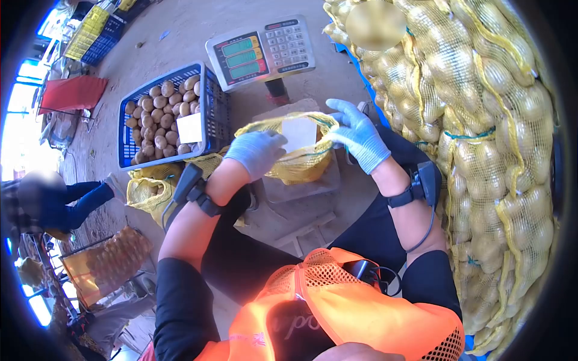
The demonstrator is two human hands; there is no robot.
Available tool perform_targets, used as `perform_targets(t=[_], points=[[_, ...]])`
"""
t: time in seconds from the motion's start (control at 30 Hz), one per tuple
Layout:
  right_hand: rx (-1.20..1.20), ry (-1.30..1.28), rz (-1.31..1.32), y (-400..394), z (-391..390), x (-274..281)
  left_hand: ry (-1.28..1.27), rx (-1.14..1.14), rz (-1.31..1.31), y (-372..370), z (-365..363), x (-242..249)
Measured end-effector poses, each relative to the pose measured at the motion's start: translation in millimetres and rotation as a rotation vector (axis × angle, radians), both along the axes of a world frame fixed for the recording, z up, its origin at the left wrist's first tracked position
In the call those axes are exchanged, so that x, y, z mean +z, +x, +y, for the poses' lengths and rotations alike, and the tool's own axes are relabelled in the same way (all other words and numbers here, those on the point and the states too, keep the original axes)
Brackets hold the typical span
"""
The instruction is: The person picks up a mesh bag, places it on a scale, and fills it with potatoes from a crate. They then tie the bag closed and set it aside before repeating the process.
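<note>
A yellow mesh bag [299, 168] stands upright with its mouth spread wide on the platform [322, 183] of an electronic scale. A white rectangle [299, 133] shows inside the mouth; the rest of the contents is mostly hidden. My left hand [257, 153], in a light blue glove, is closed round the bag's left rim, fingers curled inward. On the other side my right hand [360, 137], gloved alike, has its fingers stretched and apart at the right rim, which touches them. Beyond the bag, the scale's display panel [262, 51] faces me with lit green readouts.
Left of the scale is a blue crate [205, 96] full of potatoes [159, 114], with yellow mesh bags [150, 192] beside it. Filled mesh bags [475, 156] are stacked high along the right. A person [66, 201] is at the far left, near a red cloth [72, 93].
</note>
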State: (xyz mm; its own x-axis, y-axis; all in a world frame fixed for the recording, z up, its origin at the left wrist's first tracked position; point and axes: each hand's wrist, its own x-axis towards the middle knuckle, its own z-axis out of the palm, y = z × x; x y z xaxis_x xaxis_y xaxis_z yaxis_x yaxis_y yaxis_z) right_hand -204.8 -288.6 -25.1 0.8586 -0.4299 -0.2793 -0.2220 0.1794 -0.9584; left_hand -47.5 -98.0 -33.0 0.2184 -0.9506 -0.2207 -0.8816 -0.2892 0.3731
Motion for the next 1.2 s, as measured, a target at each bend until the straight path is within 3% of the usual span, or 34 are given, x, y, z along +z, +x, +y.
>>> perform_targets(t=[0.1, 0.17, 0.23, 0.3, 0.33, 0.37, 0.47, 0.5, 0.57, 0.6, 0.63, 0.7, 0.73, 0.77, 0.83, 0.87, 0.9, 0.97, 1.03, 1.1, 1.17, 1.2], points=[[0.001, 0.136, 0.0, 0.3, -3.7, 0.9, -0.099, 0.081, 0.067, -2.9, -2.0, 25.6], [0.009, 0.094, 0.004, 0.9, -3.8, 2.7, -0.345, 0.299, 0.423, -13.9, -8.5, 40.9], [0.014, 0.027, 0.056, -1.8, -3.8, 16.4, -0.427, 0.269, 0.469, -24.1, -16.3, 34.7], [0.312, -0.756, 0.22, -7.4, -13.5, 26.2, -0.456, 0.229, 0.39, -34.3, -20.1, 32.2], [0.323, -0.585, 0.223, -8.5, -21.0, 16.2, -0.495, 0.226, 0.366, -38.3, -21.4, 32.9], [0.321, -0.581, 0.215, -11.6, -21.7, 25.4, -0.491, 0.225, 0.359, -43.0, -21.7, 37.7], [0.246, 0.105, -0.125, -27.7, -29.9, 66.3, -0.633, 0.448, 0.429, -59.8, -20.9, 47.7], [0.251, 0.107, -0.134, -33.1, -27.0, 79.6, -0.633, 0.45, 0.419, -70.2, -25.4, 57.8], [0.312, 0.356, -0.728, -44.5, -15.9, 102.7, -0.86, 0.405, 0.492, -94.3, -38.5, 85.9], [0.322, 0.36, -0.737, -43.7, -11.8, 104.3, -0.95, 0.122, 0.269, -95.3, -49.3, 93.2], [0.336, 0.334, -0.824, -42.0, -6.4, 104.3, -0.662, 0.008, 0.316, -92.6, -40.6, 99.5], [0.226, 0.302, -0.933, -30.5, 2.1, 98.7, -0.85, 0.051, 0.145, -53.8, -36.7, 96.1], [0.188, 0.192, -0.795, -22.4, -4.0, 86.4, -0.815, 0.321, 0.08, -35.5, -31.4, 120.8], [0.146, 0.083, -0.654, -17.3, -8.3, 71.2, -0.911, 0.71, 0.901, -20.0, -26.4, 123.0], [0.448, -0.277, 0.005, -9.1, -4.1, 46.3, -0.899, 0.33, 0.105, -54.2, -31.5, 137.4], [0.437, -0.434, -0.062, -4.2, 11.8, 18.2, -0.852, 0.686, 0.768, -83.7, -38.0, 141.4], [0.424, -0.604, -0.134, 2.7, 30.2, -8.0, -0.862, 0.621, 0.807, -93.3, -42.9, 133.7], [0.661, -0.83, 0.186, 15.3, 52.0, -24.4, -0.737, 0.633, 0.925, -103.1, -52.8, 140.7], [0.533, -0.322, -0.125, 20.1, 51.8, -79.3, -0.847, 0.684, 0.822, -69.5, -51.7, 117.9], [0.425, -0.641, -0.5, 19.5, 47.4, -91.7, -1.058, 0.973, 1.155, -26.4, -39.7, 108.2], [0.35, 0.406, 0.076, 13.4, 36.8, -49.2, -1.174, 0.925, 1.382, 25.1, 3.4, 47.6], [0.277, 0.545, 0.068, 16.2, 35.3, -53.5, -1.126, 0.994, 1.092, 8.4, 24.3, 39.5]])
